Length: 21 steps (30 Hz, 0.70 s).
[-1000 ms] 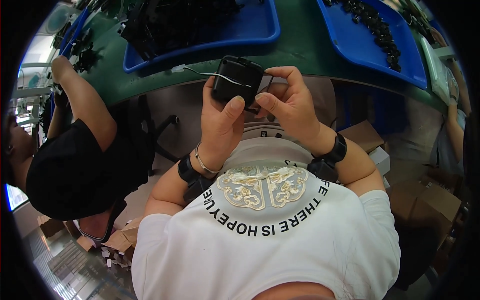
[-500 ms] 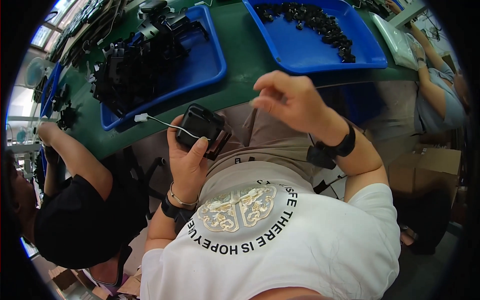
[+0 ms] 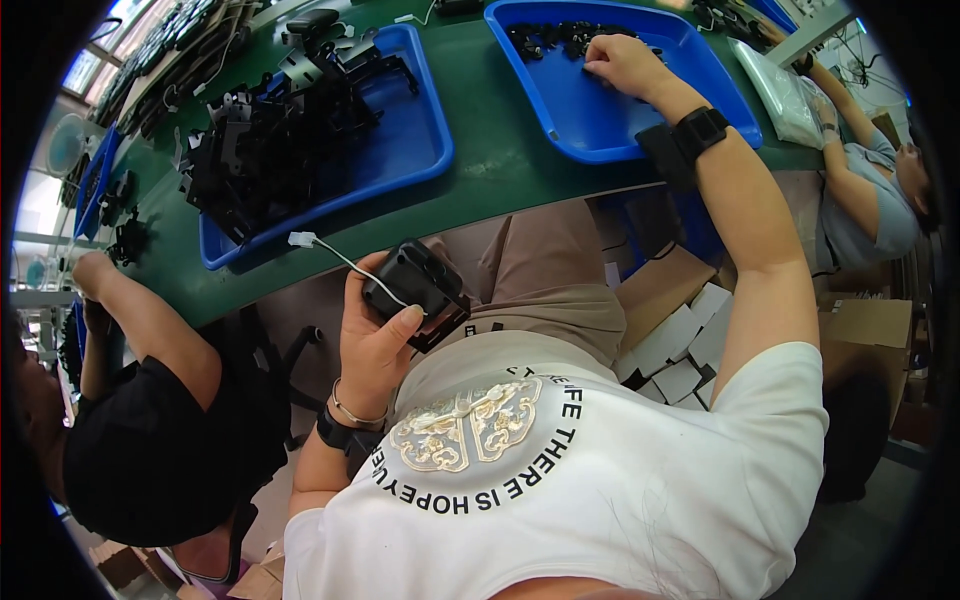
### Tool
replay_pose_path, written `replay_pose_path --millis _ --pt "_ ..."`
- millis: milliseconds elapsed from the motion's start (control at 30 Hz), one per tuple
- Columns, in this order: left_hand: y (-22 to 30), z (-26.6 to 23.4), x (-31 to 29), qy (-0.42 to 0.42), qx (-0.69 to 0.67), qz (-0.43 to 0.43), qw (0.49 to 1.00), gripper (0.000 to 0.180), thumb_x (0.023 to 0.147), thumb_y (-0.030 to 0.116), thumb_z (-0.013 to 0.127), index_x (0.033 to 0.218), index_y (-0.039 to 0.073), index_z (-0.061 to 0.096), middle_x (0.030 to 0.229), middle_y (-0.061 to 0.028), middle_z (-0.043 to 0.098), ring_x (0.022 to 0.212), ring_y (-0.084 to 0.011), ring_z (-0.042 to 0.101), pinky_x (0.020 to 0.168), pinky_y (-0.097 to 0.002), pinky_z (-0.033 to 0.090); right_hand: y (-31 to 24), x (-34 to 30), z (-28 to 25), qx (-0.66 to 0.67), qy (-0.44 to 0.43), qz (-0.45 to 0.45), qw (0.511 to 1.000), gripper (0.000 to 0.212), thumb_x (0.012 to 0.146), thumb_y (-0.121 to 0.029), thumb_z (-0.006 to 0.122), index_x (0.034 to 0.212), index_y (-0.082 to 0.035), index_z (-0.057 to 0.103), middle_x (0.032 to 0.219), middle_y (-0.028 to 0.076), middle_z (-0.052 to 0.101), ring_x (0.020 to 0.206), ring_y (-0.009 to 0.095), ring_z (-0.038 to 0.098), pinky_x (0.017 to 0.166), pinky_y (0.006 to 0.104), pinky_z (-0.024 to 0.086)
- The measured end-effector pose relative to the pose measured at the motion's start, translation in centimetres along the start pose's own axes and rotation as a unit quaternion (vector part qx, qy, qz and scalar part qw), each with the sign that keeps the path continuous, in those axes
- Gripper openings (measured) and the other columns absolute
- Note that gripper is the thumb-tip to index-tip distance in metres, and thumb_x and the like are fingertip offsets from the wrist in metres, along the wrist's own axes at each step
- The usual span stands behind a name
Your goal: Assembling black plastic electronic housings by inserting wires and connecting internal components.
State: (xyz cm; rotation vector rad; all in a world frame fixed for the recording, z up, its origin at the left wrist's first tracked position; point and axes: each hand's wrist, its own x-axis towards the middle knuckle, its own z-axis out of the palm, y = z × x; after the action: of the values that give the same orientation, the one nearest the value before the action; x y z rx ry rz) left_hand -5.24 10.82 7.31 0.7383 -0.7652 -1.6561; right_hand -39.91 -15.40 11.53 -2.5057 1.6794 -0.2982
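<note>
My left hand [image 3: 372, 338] grips a black plastic housing [image 3: 412, 282] in front of my lap, thumb across its near side. A thin white cable with a white connector [image 3: 301, 239] sticks out from the housing toward the table. Out at the far right, my right hand [image 3: 628, 66] reaches into a blue tray [image 3: 615, 152]. Its fingers are pinched together beside a pile of small black parts [image 3: 545, 40]; what lies between the fingertips is too small to make out. Part of the pile is hidden behind this hand.
Another blue tray [image 3: 441, 150] at the left holds heaped black brackets [image 3: 270, 135]. Both trays stand on a green table [image 3: 490, 180]. A clear plastic bag [image 3: 778, 92] lies at the right. Co-workers sit on either side, one in a black shirt [image 3: 170, 450]. Cardboard boxes [image 3: 865, 335] stand low at right.
My right hand has moved from above my lap, up and away into the right tray, and its fingers have closed. The left hand with the housing has shifted slightly right and nearer.
</note>
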Motion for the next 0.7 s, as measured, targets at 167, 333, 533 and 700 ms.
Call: replay_pose_path --millis 167,333,533,700 --pt "0.0 -1.0 0.0 0.022 -0.020 -0.002 1.000 0.057 0.079 -0.001 0.062 0.128 0.005 0.033 0.114 -0.0122 0.052 0.100 -0.0206 0.057 0.082 -0.0335 0.051 -2.5 -3.8 -2.6 0.320 0.076 -0.006 0.944 0.011 0.090 -0.013 0.053 0.090 -0.002 0.054 0.097 0.010 0.062 0.088 0.017 0.063 0.069 0.0231 0.050" --pt "0.0 -1.3 0.7 0.008 -0.052 -0.006 0.999 0.058 0.078 -0.001 0.064 0.127 0.006 0.033 0.113 -0.0123 0.052 0.102 -0.0212 0.056 0.084 -0.0349 0.051 -11.3 -11.4 -3.0 0.569 0.028 -0.102 0.815 0.005 0.089 -0.006 0.053 0.086 -0.002 0.051 0.098 0.016 0.060 0.082 0.016 0.063 0.065 0.0206 0.048" --pt "-0.1 -1.1 0.7 -0.005 -0.058 -0.017 0.998 0.060 0.078 -0.001 0.065 0.127 0.006 0.032 0.114 -0.0123 0.051 0.102 -0.0209 0.057 0.085 -0.0354 0.052 -17.9 -14.8 2.8 0.722 -0.149 -0.038 0.675 0.006 0.083 -0.003 0.060 0.083 -0.001 0.054 0.092 0.014 0.057 0.069 0.012 0.059 0.056 0.0206 0.048" --pt "-0.3 -1.4 0.0 -0.035 -0.031 -0.015 0.999 0.061 0.077 -0.002 0.065 0.127 0.006 0.031 0.115 -0.0134 0.050 0.103 -0.0227 0.057 0.086 -0.0384 0.052 -19.4 -14.7 4.1 0.753 -0.185 0.034 0.630 0.006 0.081 -0.001 0.062 0.084 0.000 0.057 0.094 0.012 0.057 0.072 0.011 0.059 0.059 0.0207 0.051"
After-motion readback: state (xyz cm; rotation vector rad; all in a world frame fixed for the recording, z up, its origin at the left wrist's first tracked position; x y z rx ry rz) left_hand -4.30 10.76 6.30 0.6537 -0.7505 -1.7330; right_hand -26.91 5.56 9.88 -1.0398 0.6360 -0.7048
